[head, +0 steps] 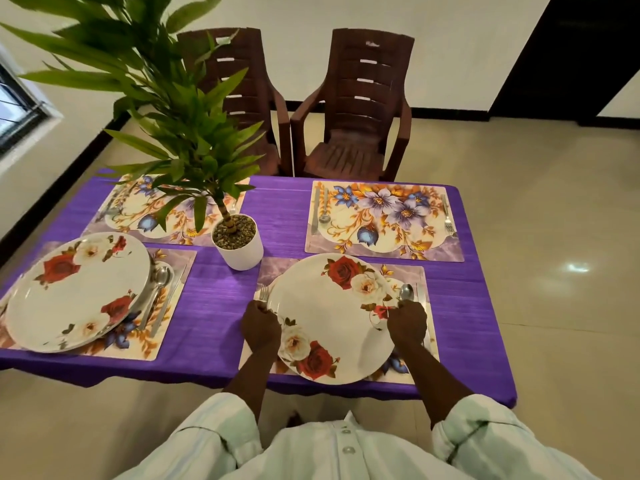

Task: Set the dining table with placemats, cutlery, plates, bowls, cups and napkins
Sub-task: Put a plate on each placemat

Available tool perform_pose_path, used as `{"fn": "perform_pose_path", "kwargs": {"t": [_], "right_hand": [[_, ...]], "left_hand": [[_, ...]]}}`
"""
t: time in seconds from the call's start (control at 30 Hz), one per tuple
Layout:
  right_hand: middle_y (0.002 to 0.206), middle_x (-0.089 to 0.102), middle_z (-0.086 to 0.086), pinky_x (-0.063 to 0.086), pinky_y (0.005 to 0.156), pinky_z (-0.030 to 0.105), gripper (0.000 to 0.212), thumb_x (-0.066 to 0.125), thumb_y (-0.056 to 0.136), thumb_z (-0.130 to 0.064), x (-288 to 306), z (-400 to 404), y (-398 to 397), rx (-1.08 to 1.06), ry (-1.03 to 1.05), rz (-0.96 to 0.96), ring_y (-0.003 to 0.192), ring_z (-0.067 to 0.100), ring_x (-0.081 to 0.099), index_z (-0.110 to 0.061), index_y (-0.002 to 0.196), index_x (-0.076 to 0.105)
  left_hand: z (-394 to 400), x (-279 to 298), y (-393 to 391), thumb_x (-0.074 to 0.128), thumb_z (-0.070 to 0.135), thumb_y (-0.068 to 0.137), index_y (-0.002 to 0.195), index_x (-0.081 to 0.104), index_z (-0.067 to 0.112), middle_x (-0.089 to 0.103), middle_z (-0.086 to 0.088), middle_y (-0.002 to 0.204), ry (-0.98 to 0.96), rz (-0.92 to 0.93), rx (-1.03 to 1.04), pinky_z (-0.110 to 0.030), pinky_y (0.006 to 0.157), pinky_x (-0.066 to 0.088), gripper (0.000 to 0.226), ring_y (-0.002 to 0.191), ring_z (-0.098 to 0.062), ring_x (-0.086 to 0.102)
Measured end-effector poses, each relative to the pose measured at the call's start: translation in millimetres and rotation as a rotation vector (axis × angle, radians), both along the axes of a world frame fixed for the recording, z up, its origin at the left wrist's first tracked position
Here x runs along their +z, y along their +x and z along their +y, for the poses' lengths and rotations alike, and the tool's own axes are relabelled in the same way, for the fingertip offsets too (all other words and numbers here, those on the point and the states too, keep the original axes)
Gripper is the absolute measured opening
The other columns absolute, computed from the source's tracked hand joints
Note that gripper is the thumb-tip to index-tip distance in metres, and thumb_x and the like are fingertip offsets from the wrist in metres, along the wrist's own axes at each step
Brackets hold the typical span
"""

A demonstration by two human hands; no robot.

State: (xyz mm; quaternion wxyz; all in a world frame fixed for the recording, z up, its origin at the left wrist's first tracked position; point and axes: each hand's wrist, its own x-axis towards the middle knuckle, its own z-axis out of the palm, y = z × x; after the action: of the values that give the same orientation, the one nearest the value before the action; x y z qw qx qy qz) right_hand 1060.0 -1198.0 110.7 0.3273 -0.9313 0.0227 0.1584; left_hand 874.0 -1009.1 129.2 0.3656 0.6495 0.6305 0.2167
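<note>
My left hand [260,328] and right hand [407,322] grasping opposite rims of the round white rose-printed plate [334,318], on the floral placemat [414,271] at the purple surface's [221,306] near edge

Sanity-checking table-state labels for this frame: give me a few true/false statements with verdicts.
1. Both hands, left hand and right hand, hold the near-right plate by its rim. True.
2. The far-right placemat already has a plate. False: it carries only cutlery.
3. The potted plant stands on the purple tablecloth between the mats. True.
4. The plates at near left are plain white. False: they carry rose prints.
5. Cups stand on the table. False: none visible.
</note>
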Motion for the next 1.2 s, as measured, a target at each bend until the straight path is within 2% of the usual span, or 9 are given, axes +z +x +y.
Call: {"fn": "perform_pose_path", "kwargs": {"t": [0.13,0.23,0.43,0.57,0.8,0.97,1.03,1.1,1.2], "right_hand": [[0.104,0.069,0.014,0.054,0.081,0.036,0.027,0.067,0.090,-0.021,7.7,-2.8,-1.9,0.025,0.004,-0.019,0.095,0.031,0.067,-0.001,0.107,0.067],[0.104,0.069,0.014,0.051,0.077,0.034,0.025,0.068,0.088,-0.016,13.1,-2.5,-1.2,0.012,0.009,-0.029,0.096,0.031,0.067,-0.002,0.109,0.066],[0.097,0.070,0.011,0.055,0.073,0.035,0.020,0.068,0.088,-0.016,9.9,-1.3,-0.8,0.015,-0.012,-0.026,0.087,0.027,0.068,-0.005,0.104,0.065],[0.103,0.068,0.012,0.054,0.076,0.037,0.028,0.067,0.089,-0.017,12.7,-1.3,-1.1,0.058,-0.019,-0.038,0.094,0.030,0.067,-0.003,0.113,0.062],[0.105,0.069,0.012,0.055,0.079,0.038,0.032,0.066,0.090,-0.020,15.0,-2.7,0.4,0.097,-0.040,-0.066,0.095,0.029,0.068,-0.005,0.117,0.061],[0.106,0.068,0.012,0.058,0.080,0.041,0.033,0.066,0.091,-0.021,15.4,-0.7,1.2,0.117,-0.075,-0.054,0.095,0.030,0.068,-0.007,0.120,0.058],[0.111,0.066,0.011,0.059,0.081,0.042,0.045,0.070,0.087,-0.019,15.9,1.3,0.1,0.143,-0.126,-0.074,0.099,0.030,0.067,-0.010,0.128,0.053],[0.122,0.060,0.013,0.056,0.088,0.042,0.056,0.072,0.086,-0.022,16.3,3.2,-4.5,0.160,-0.163,-0.127,0.108,0.030,0.063,-0.010,0.134,0.047],[0.129,0.057,0.016,0.053,0.095,0.043,0.047,0.069,0.087,-0.022,13.9,10.3,-23.1,0.306,-0.168,-0.272,0.114,0.031,0.059,-0.006,0.128,0.053]], "left_hand": [[2.8,-0.3,-2.7,0.051,0.003,0.090,0.099,0.063,0.003,0.067,-0.015,0.103,-0.003,0.042,-0.043,-0.030,0.075,0.035,0.015,0.098,-0.034,0.060],[4.2,-1.8,-4.0,0.053,0.003,0.090,0.097,0.065,0.003,0.068,-0.016,0.102,0.016,0.054,-0.058,-0.030,0.075,0.036,0.014,0.098,-0.034,0.061],[8.7,-1.9,-3.3,0.055,0.002,0.088,0.092,0.067,0.003,0.069,-0.016,0.100,0.026,0.071,-0.071,-0.028,0.073,0.034,0.013,0.096,-0.034,0.061],[11.1,-2.9,-4.0,0.056,0.003,0.088,0.091,0.068,0.002,0.069,-0.015,0.099,0.040,0.117,-0.101,-0.027,0.073,0.032,0.012,0.096,-0.033,0.061],[11.3,-3.8,-5.0,0.057,0.008,0.090,0.094,0.068,0.002,0.070,-0.014,0.100,0.015,0.135,-0.108,-0.029,0.072,0.039,0.013,0.096,-0.031,0.063],[15.2,-4.8,-6.1,0.061,0.010,0.089,0.096,0.068,0.003,0.069,-0.015,0.103,0.006,0.205,-0.145,-0.036,0.080,0.046,0.013,0.100,-0.033,0.062],[15.9,-6.7,-5.8,0.059,0.013,0.090,0.103,0.065,0.002,0.068,-0.016,0.107,-0.006,0.238,-0.165,-0.039,0.084,0.048,0.018,0.102,-0.033,0.062],[12.3,-6.5,-6.2,0.058,0.018,0.092,0.108,0.061,0.002,0.066,-0.015,0.109,0.002,0.222,-0.178,-0.041,0.087,0.048,0.022,0.104,-0.032,0.061],[2.1,-6.6,-9.1,0.056,0.021,0.094,0.105,0.058,0.003,0.064,-0.014,0.105,0.088,0.163,-0.195,-0.041,0.085,0.047,0.021,0.101,-0.031,0.059]]}}
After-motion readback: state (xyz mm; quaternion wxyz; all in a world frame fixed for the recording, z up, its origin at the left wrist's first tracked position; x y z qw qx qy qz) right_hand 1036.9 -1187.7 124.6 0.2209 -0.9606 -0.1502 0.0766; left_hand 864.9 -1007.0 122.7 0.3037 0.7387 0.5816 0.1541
